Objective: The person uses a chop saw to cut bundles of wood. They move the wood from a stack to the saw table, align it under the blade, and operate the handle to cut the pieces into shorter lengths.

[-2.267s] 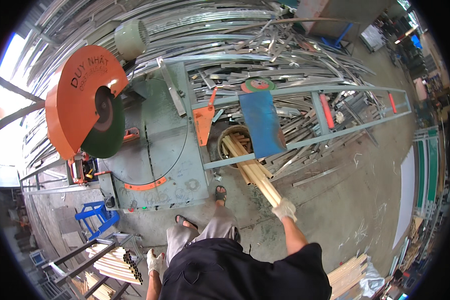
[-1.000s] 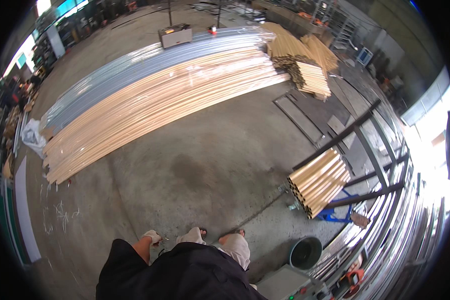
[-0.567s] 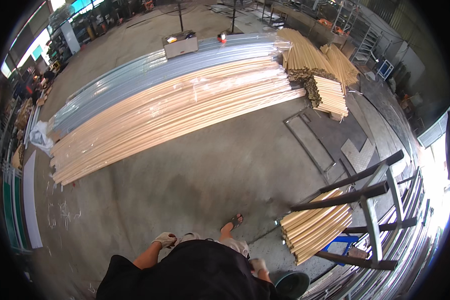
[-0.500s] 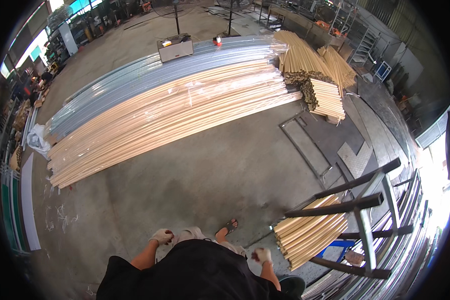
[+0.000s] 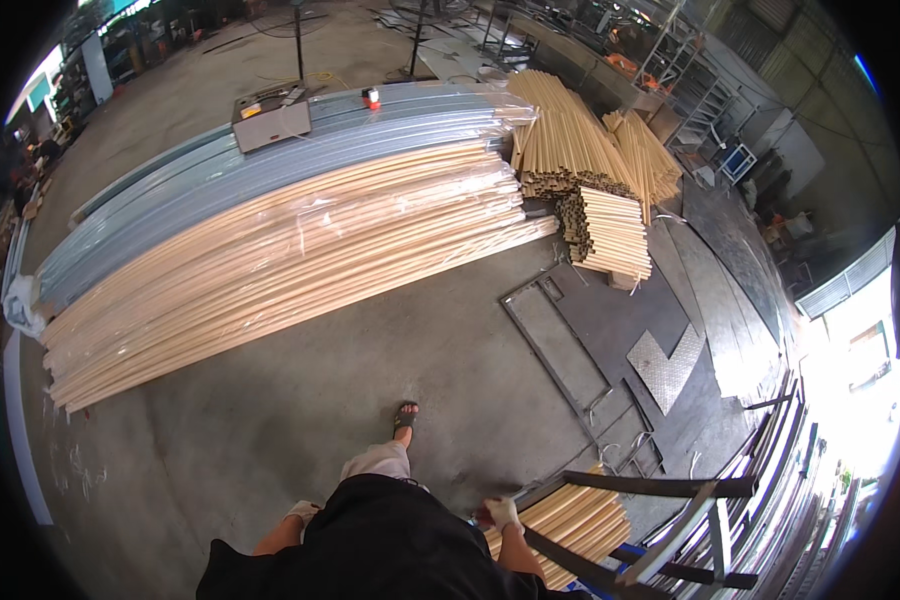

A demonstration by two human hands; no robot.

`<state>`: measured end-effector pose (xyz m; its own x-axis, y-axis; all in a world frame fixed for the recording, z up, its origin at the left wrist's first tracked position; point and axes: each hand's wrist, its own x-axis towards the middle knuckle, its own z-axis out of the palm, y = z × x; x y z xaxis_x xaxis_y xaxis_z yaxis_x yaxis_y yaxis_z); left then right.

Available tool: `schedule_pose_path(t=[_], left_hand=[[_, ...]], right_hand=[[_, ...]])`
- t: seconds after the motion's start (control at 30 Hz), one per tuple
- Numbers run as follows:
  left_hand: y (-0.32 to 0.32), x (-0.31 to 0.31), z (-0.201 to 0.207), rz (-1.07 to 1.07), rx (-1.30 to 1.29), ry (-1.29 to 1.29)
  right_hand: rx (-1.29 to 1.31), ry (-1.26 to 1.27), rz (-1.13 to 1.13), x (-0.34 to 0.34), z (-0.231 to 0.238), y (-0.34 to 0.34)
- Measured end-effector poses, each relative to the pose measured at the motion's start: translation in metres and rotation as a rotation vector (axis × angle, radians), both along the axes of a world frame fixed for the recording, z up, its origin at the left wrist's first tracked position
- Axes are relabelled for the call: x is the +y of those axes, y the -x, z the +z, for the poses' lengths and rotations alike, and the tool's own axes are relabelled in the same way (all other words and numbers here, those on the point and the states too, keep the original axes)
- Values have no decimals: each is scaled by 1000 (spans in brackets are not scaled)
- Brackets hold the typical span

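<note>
My left hand (image 5: 303,512), in a pale glove, hangs beside my body at the lower left. Its fingers are mostly hidden, and it touches nothing I can see. My right hand (image 5: 502,512), also gloved, is by the near left end of a bundle of gold-coloured tubes (image 5: 578,520). Its fingers hang loosely bent and hold nothing visible; whether it touches the tubes I cannot tell. Around the bundle stands a rack of dark metal bars (image 5: 670,485). One sandalled foot (image 5: 405,415) is forward on the concrete floor (image 5: 300,400).
Long plastic-wrapped tubes (image 5: 300,270) lie across the floor ahead, with a box (image 5: 272,128) on their far side. Shorter gold tubes (image 5: 575,130) are piled at the far right. A flat metal frame (image 5: 555,350), a notched plate (image 5: 667,370) and metal lengths (image 5: 770,470) lie at the right.
My view has moved forward and turned slightly right. The rack and gold tubes now sit closer, beside my right hand. One foot has stepped ahead.
</note>
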<state>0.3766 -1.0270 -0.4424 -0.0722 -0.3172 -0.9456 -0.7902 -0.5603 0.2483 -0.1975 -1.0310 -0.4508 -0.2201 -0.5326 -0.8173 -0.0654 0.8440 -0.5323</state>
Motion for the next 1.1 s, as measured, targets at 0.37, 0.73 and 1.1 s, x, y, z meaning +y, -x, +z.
schedule_pose_path(t=[0.37, 0.73, 1.1], left_hand=[[147, -507, 42, 690, 236, 356], [313, -725, 77, 390, 100, 600], [321, -771, -12, 1075, 112, -81]], right_hand=[[153, -183, 179, -230, 45, 86], [-34, -23, -91, -656, 26, 299], [81, 11, 228, -1012, 35, 325]])
